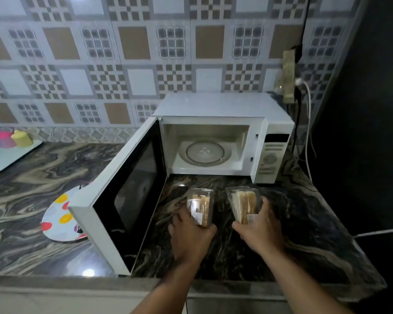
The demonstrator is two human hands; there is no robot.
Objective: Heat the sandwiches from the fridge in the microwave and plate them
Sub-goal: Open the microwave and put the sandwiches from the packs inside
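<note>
Each hand holds one pack: left hand (191, 234) on the left pack (200, 206), right hand (260, 227) on the right pack (243, 203). Light, slippery, squashy; hold the sides. The oven (213, 146) waits at 12 o'clock.

Both bare forearms reach forward, side by side. The left grip (191, 234) and the right grip (259, 227) each curl their fingers round 1 pack.

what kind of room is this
Most likely a home kitchen: an open white microwave sits on a marbled stone counter against a patterned tile wall, with a spotted plate nearby.
</note>
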